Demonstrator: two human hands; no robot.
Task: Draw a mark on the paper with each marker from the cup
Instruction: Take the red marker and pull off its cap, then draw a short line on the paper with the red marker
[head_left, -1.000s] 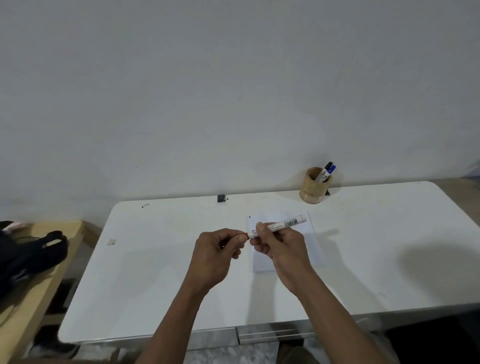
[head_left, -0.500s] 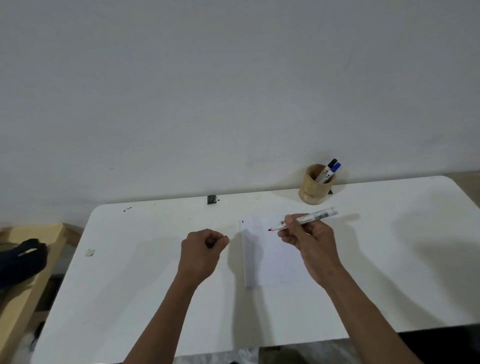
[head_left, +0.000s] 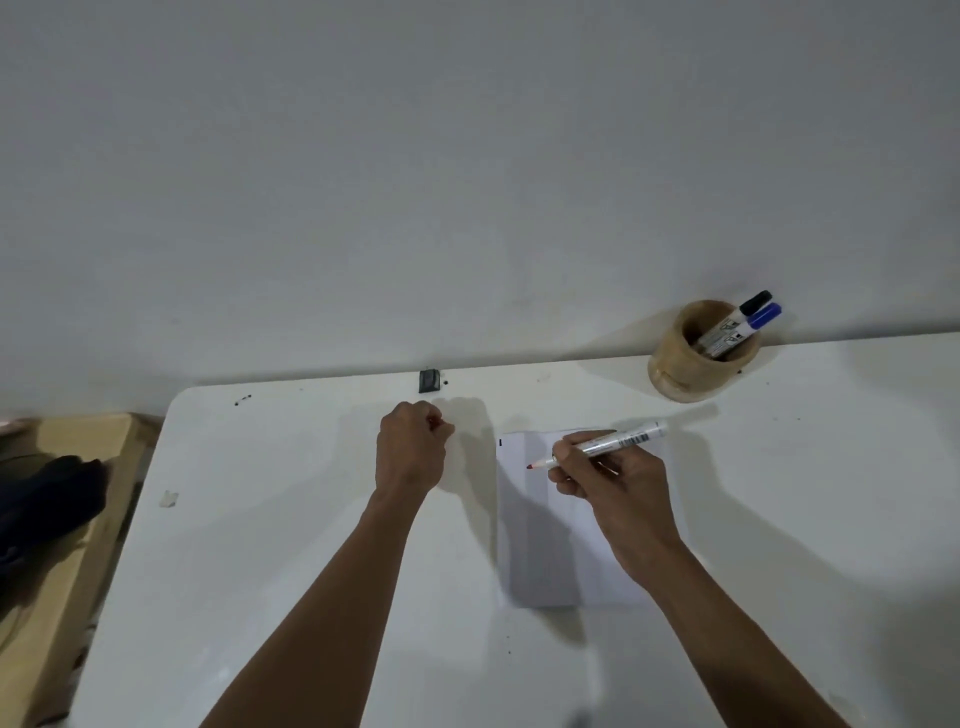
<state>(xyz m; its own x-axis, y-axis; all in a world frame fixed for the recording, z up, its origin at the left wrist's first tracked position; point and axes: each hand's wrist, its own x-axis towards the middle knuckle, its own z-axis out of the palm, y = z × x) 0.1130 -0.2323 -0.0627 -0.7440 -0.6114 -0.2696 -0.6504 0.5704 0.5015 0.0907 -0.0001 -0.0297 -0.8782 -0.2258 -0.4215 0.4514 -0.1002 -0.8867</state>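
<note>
A white paper (head_left: 545, 561) lies on the white table (head_left: 291, 545), with a small dark mark (head_left: 500, 442) at its top left corner. My right hand (head_left: 608, 488) grips an uncapped red marker (head_left: 621, 441). Its red tip points left, just above the paper's upper left part. My left hand (head_left: 410, 452) is a closed fist resting on the table left of the paper; the cap is hidden inside it. At the back right stands a wooden cup (head_left: 675, 371) holding a black-capped marker (head_left: 754, 302) and a blue-capped marker (head_left: 764, 315).
A small black object (head_left: 429, 381) sits at the table's back edge by the wall. A scrap of tape (head_left: 168, 499) lies near the table's left edge. A wooden bench (head_left: 62, 582) with a dark bundle (head_left: 47, 499) stands to the left.
My hands pulled apart and the cap came off the red marker. My right hand carried the marker over the paper and lowered its tip. My left fist moved away to the left.
</note>
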